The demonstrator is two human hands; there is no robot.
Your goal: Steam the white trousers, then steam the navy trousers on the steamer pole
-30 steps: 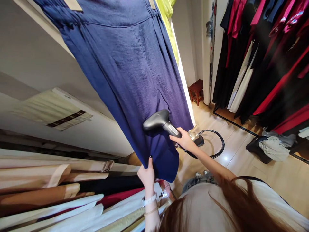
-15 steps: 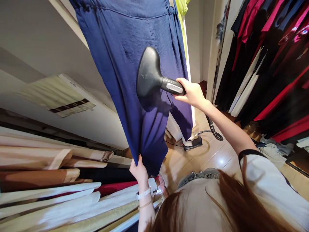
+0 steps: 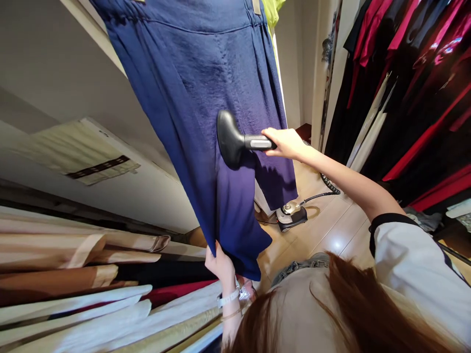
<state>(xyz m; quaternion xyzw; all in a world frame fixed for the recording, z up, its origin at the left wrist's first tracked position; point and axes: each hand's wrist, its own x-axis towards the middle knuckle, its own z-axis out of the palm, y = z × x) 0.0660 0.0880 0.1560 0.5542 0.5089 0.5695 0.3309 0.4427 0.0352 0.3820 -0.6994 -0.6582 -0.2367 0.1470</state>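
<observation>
Navy blue trousers [image 3: 191,88] hang in front of me with their waistband at the top. My right hand [image 3: 285,143] is shut around the grey handle of a black handheld garment steamer [image 3: 230,138], whose head is against or very close to the middle of the cloth. My left hand [image 3: 221,264] pinches the lower hem of the trousers and holds it taut. A white watch band circles that wrist. The steamer's hose [image 3: 324,195] runs down to a black and gold base unit [image 3: 292,215] on the floor.
Red, black and white garments [image 3: 401,98] hang on a rack to the right. Beige, black and white clothes [image 3: 66,255] lie along a rail at lower left. A lime garment [image 3: 272,12] hangs behind the trousers. A wood floor [image 3: 331,220] spreads below.
The steamer head has dropped a little down the trousers since half a second ago, after rising from lower on the leg. My left hand still holds the hem.
</observation>
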